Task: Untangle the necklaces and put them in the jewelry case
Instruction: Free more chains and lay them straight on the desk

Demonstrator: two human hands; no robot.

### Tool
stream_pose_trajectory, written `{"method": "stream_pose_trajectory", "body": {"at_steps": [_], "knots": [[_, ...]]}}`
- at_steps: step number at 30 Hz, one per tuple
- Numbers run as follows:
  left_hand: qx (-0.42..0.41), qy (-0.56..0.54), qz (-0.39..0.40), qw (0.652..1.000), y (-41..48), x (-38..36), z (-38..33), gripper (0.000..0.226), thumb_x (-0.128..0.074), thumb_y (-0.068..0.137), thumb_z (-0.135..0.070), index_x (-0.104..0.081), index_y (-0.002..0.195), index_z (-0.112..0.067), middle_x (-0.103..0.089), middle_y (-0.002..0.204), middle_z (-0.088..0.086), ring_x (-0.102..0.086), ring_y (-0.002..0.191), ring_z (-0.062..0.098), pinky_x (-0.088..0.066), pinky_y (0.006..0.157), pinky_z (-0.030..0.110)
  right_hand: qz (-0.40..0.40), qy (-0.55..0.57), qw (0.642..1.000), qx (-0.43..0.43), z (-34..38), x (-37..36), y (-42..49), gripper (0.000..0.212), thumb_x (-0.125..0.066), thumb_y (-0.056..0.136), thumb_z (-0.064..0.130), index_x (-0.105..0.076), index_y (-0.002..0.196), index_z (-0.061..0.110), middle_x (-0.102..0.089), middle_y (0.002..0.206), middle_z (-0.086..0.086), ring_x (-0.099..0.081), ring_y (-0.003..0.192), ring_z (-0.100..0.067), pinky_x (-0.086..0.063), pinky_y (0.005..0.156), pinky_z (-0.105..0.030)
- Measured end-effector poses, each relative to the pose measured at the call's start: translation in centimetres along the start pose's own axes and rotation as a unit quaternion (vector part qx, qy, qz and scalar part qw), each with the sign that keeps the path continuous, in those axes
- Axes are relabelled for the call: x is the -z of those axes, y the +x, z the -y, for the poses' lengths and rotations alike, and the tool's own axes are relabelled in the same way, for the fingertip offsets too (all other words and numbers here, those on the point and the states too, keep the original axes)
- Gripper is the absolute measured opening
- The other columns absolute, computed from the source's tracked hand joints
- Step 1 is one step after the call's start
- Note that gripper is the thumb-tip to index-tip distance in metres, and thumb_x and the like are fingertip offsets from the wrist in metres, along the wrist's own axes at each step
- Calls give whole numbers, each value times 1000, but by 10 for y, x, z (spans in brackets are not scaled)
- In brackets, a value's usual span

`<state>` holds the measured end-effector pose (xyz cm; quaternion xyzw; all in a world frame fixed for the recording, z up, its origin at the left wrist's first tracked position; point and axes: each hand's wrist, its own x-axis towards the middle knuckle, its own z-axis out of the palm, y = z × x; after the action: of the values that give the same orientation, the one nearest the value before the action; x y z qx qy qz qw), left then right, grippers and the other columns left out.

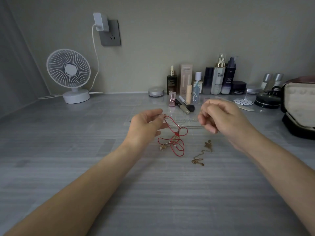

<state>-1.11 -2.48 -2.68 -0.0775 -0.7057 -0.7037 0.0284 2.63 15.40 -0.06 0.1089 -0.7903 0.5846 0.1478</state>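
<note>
A thin silver chain [183, 122] stretches level between my two hands above the grey table. My left hand [146, 124] pinches its left end together with a loop of a red cord necklace [177, 142]. The cord hangs down to the table in tangled loops with small gold charms. My right hand [221, 120] has its fingers curled round the chain's right end. A gold chain necklace [202, 155] lies loose on the table to the right of the red cord. The open jewelry case [300, 106], dark outside and cream inside, stands at the far right edge.
Cosmetic bottles [219, 77] and jars line the back wall, with makeup brushes [185, 105] and a pink bottle [172, 99] just behind my hands. A white desk fan [69, 74] stands at the back left, its cable running to a wall socket [110, 33].
</note>
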Motion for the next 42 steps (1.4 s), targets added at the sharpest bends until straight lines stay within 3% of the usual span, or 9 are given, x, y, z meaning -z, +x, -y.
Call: {"method": "stream_pose_trajectory", "body": {"at_steps": [2, 5, 12, 17, 24, 29, 37, 40, 42], "knots": [[22, -71, 5, 997, -1, 1, -2, 23, -54, 91, -7, -54, 114, -9, -64, 83, 0, -66, 67, 7, -53, 65, 23, -18, -30, 999, -4, -3, 2, 1, 38, -51, 91, 18, -46, 54, 15, -43, 48, 6, -33, 38, -2, -35, 56, -24], [33, -143, 2, 989, 0, 3, -4, 26, -54, 89, 0, -52, 115, -2, -59, 77, 5, -62, 54, 6, -54, 62, 24, -27, -105, 994, -21, -6, 5, 2, 28, -67, 81, 28, -56, 57, 17, -46, 38, 14, -41, 38, 3, -35, 50, -11], [37, -163, -43, 985, 4, 10, -10, 28, -56, 87, 2, -54, 115, -1, -48, 70, 4, -42, 41, 4, -39, 39, 16, -63, -128, 988, -64, -7, 13, 2, 13, -70, 78, 26, -67, 65, 24, -62, 70, 14, -52, 69, 7, -36, 62, -12], [43, -125, -51, 990, 6, 18, -12, 29, -60, 86, -5, -57, 115, -8, -47, 62, -2, -42, 42, 2, -26, 32, 14, -89, -134, 985, -68, -11, 12, 4, 19, -65, 80, 15, -64, 61, 17, -53, 45, 12, -46, 44, 0, -38, 47, -15], [29, -74, -58, 995, 7, 23, -16, 28, -59, 87, -8, -56, 115, -11, -48, 70, -2, -43, 43, 1, -19, 32, 11, -101, -219, 965, -100, -26, 18, 10, 19, -58, 77, 17, -63, 65, 4, -58, 58, -3, -47, 55, -15, -41, 62, -27], [24, -19, -74, 997, 8, 28, -16, 28, -59, 88, -11, -54, 116, -12, -54, 85, -1, -42, 51, 7, -20, 32, 11, -84, -359, 922, -115, -32, 22, 9, 28, -59, 80, 27, -57, 57, 13, -56, 57, -1, -51, 60, -16, -39, 57, -27], [28, 119, -33, 992, 8, 25, -6, 36, -55, 91, -12, -51, 126, -9, -54, 80, -3, -45, 53, 10, -24, 32, 12, -32, -500, 853, -146, -38, 18, 9, 20, -60, 80, 34, -63, 67, 19, -63, 70, 4, -58, 76, -20, -41, 77, -32], [31, 175, -12, 984, 8, 25, -1, 34, -55, 90, -13, -52, 124, -10, -55, 87, -2, -49, 42, 3, -28, 33, 14, -20, -501, 857, -116, -39, 15, 8, 10, -61, 80, 35, -62, 74, 26, -62, 85, 6, -57, 87, -21, -40, 81, -32], [27, 191, 0, 981, 8, 24, 1, 33, -55, 90, -11, -53, 123, -9, -54, 91, 0, -49, 39, 1, -29, 34, 16, -2, -452, 890, -63, -40, 11, 8, 9, -63, 81, 37, -65, 80, 29, -64, 90, 7, -58, 89, -17, -44, 81, -32]]}}
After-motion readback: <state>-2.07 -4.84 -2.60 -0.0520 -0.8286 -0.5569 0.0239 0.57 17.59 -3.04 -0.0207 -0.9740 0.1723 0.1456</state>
